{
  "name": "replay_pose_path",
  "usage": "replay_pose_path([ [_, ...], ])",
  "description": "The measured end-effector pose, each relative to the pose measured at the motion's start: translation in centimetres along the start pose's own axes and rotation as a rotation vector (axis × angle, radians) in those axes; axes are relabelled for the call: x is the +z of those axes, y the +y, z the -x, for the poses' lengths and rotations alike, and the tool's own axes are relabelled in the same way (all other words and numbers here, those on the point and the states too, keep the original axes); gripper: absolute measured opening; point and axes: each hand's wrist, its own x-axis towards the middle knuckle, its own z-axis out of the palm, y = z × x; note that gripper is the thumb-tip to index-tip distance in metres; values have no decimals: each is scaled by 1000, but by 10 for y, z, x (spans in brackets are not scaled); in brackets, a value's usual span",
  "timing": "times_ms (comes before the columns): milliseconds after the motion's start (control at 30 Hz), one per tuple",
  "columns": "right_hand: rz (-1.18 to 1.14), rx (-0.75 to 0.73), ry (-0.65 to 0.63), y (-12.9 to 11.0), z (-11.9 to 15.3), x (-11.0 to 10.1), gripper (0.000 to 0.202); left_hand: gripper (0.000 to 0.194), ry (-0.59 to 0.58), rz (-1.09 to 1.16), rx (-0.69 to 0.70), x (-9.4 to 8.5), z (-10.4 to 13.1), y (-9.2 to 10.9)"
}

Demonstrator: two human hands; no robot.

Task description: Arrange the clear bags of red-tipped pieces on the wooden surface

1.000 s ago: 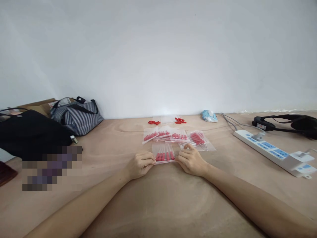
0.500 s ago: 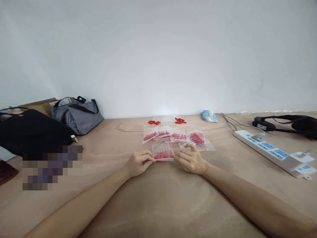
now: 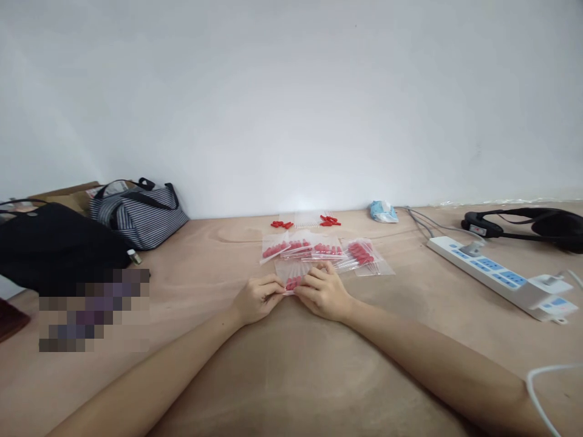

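**Two hands pressing a small clear bag on a plywood tabletop against a white wall**

A pale brown plywood tabletop [image 3: 291, 364] with a visible swirling grain is filling the lower half of the view and is running back to a plain white wall [image 3: 291, 103], which is meeting it in a straight line; the left hand [image 3: 257, 299] and the right hand [image 3: 324, 294] are lying close together near the middle of the surface, both pinching one small clear plastic bag of red-capped pieces [image 3: 291, 280]; the fingers are closed on the bag's near edge and the right hand is covering much of it; the bag is lying flat on the wood, just in front of a row of similar clear bags with red contents [image 3: 319, 250], which are overlapping one another; behind these, close to the wall, loose red caps [image 3: 328, 221] are lying in two little groups; further right by the wall a crumpled light blue packet [image 3: 382, 211] is sitting near grey cables; a long white power strip with blue sockets [image 3: 496, 277] is stretching diagonally across the right side, and a black headset-like device [image 3: 537, 224] is resting behind it; a thin white cable [image 3: 540, 388] is curling in at the lower right corner; on the left, a grey-and-white striped fabric bag with dark handles [image 3: 139, 212] is leaning by the wall, and a larger black bag [image 3: 54, 246] is sitting in front of it at the tabletop's edge; a blurred patch is covering the spot just below the black bag.
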Motion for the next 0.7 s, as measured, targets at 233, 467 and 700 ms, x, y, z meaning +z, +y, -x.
replay_pose_path([
  [233,52,-36,41,-2,-6,4,21,14,73,-171,103,0,0,3],
  [467,108,-143,39,-3,-6,5,21,15,45,-261,155,-2,-3,5],
  [700,109,-89,-19,-2,-7,4,22,14,58,-261,172,-1,-2,5],
])
